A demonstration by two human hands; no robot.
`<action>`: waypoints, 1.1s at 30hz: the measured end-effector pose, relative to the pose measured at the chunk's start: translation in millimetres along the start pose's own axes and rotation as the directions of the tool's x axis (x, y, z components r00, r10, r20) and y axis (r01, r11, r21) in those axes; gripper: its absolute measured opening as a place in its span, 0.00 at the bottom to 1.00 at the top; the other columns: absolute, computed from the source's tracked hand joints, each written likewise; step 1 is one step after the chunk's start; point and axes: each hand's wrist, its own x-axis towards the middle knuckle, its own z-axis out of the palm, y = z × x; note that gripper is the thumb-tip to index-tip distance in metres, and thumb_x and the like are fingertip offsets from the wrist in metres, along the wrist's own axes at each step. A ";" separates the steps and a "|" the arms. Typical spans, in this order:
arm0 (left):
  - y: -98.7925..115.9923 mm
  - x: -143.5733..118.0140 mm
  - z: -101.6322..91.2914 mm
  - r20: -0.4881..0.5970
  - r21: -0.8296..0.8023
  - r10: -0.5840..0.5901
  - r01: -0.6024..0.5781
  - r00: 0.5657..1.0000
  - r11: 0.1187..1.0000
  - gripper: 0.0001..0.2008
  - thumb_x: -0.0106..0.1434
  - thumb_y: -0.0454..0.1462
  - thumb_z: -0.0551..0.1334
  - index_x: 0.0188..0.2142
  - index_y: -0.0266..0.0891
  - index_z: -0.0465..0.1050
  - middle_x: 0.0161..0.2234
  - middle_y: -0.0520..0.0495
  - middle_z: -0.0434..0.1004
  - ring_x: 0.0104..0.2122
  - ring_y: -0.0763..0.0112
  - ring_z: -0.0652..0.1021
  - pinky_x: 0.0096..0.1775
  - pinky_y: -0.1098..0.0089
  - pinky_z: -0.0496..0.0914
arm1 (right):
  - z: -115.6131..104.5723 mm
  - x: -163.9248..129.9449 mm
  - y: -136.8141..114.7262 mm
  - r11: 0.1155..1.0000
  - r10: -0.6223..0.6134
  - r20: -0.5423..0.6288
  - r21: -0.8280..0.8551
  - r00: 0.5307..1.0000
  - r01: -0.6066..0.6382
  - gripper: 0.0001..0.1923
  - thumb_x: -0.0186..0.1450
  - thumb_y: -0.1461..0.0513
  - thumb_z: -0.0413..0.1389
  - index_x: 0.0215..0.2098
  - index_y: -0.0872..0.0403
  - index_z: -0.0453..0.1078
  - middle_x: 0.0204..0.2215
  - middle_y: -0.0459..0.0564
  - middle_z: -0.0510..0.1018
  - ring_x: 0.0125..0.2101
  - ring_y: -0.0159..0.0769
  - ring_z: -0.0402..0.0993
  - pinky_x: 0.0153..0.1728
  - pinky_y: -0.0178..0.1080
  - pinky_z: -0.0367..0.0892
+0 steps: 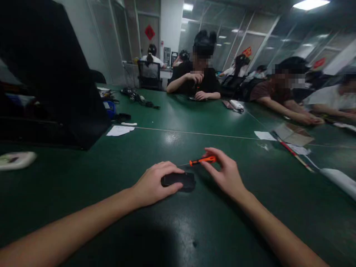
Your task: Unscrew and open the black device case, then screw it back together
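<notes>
Both forearms reach in from the near edge of the green table. I've got my left hand clamped around a small black device lying flat there, while my right hand pinches an orange screwdriver, tip pointing left above the device.

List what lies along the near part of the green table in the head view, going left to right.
White device → left hand → black object under its fingers → orange screwdriver → right hand holding it → white roll at the right edge.
</notes>
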 end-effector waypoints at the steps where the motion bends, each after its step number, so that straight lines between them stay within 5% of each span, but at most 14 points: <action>1: 0.8 0.9 0.6 0.003 0.002 -0.001 0.001 1.000 1.000 0.15 0.66 0.42 0.66 0.52 0.45 0.76 0.48 0.48 0.79 0.48 0.63 0.77 0.52 0.62 0.68 | -5.0 2.7 -9.8 0.997 -0.012 -0.076 0.074 0.997 0.017 0.19 0.65 0.63 0.64 0.54 0.49 0.69 0.41 0.48 0.81 0.40 0.40 0.82 0.47 0.51 0.78; 4: 2.4 3.3 2.0 0.004 0.006 -0.003 0.003 1.000 1.000 0.15 0.66 0.42 0.66 0.52 0.45 0.76 0.48 0.48 0.79 0.47 0.63 0.78 0.51 0.62 0.69 | -16.7 8.8 -37.4 0.971 -0.047 -0.222 0.218 0.974 0.096 0.22 0.66 0.66 0.62 0.56 0.45 0.67 0.45 0.47 0.79 0.41 0.38 0.83 0.47 0.47 0.80; 8: 1.9 4.8 2.6 0.000 0.009 -0.002 0.002 1.000 1.000 0.16 0.65 0.43 0.66 0.52 0.46 0.76 0.48 0.49 0.79 0.47 0.62 0.78 0.51 0.62 0.69 | -17.4 9.2 -62.4 0.949 -0.164 -0.239 0.226 0.957 0.219 0.23 0.66 0.71 0.60 0.55 0.45 0.69 0.47 0.47 0.79 0.40 0.36 0.84 0.44 0.44 0.82; 16: 0.9 4.0 2.1 -0.015 0.007 0.010 -0.009 1.000 1.000 0.16 0.66 0.44 0.66 0.52 0.45 0.76 0.48 0.48 0.79 0.48 0.62 0.78 0.51 0.62 0.69 | -5.2 6.6 -63.6 0.948 -0.197 -0.210 0.208 0.958 0.241 0.22 0.67 0.71 0.59 0.55 0.45 0.68 0.48 0.48 0.79 0.41 0.37 0.83 0.45 0.45 0.81; 23: -0.2 3.8 3.5 -0.006 0.017 -0.005 0.005 1.000 1.000 0.16 0.66 0.43 0.66 0.52 0.45 0.74 0.49 0.48 0.79 0.48 0.61 0.77 0.52 0.61 0.68 | 7.0 13.3 -56.8 0.951 -0.289 0.014 -0.108 0.957 0.289 0.46 0.62 0.64 0.68 0.70 0.40 0.49 0.57 0.56 0.73 0.45 0.45 0.80 0.50 0.53 0.75; 33: -2.2 4.7 4.6 0.003 0.008 0.003 -0.003 1.000 1.000 0.16 0.66 0.44 0.66 0.51 0.43 0.74 0.48 0.48 0.79 0.48 0.60 0.77 0.53 0.60 0.68 | 8.3 23.5 -74.3 0.953 -0.262 0.258 -0.084 0.930 0.291 0.39 0.68 0.67 0.57 0.71 0.41 0.45 0.61 0.53 0.71 0.51 0.43 0.78 0.56 0.49 0.71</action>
